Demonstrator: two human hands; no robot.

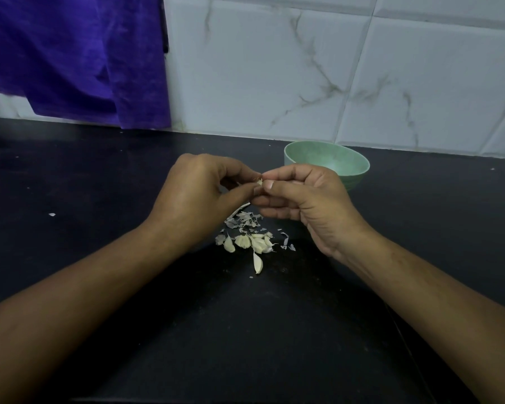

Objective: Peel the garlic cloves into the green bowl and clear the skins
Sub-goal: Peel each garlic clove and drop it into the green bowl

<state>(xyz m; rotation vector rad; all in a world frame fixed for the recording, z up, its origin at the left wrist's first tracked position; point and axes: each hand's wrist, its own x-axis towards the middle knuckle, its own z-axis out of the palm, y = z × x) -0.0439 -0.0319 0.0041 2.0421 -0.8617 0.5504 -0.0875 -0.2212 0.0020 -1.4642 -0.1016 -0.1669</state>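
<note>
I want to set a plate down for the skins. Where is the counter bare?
Bare counter left of the left hand, in front of the purple cloth; also right of the green bowl. Crowded: cloves and skins between the wrists.

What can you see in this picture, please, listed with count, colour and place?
green bowl: one, pale green, on the counter near the wall, behind the right hand.
garlic cloves: small cluster, exact count unclear, cream, on the counter below the hands.
skins: scattered bits, greyish white, just beyond the cloves.
held clove: one, cream, between both hands' fingertips.
counter: one, black.
wall tiles: several, white with veining, behind the counter.
cloth: one, purple, hanging upper left.
left hand: one, pinching the held clove.
right hand: one, pinching it too.
</note>
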